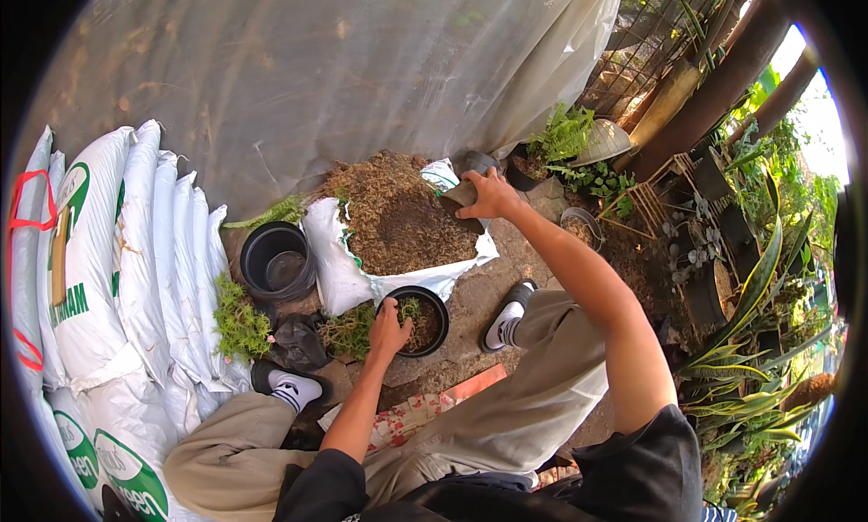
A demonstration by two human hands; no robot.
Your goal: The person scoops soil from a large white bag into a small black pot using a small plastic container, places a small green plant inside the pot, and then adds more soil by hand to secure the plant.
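Observation:
My left hand [387, 332] is closed over the left rim of a round black plant pot [438, 346]. Brown soil and a few green sprigs show inside it, close to my fingers; whether they also hold a stem I cannot tell. Beyond the pot lies an opened white sack [339, 260], its edges folded out around a heap of brown, crumbly potting mix [389, 205] with a darker patch in the middle. At the heap's right side my right hand [491, 194] grips a small dark scoop-like container [459, 196], partly hidden by my fingers.
Left of the sack stands an empty black pot [278, 260], with leafy green plants [237, 318] and a black plastic bag [300, 341] nearby. Full white sacks [99, 251] line the left. A potted fern [562, 140] and snake plants [750, 341] stand right. Plastic sheeting [298, 79] hangs behind.

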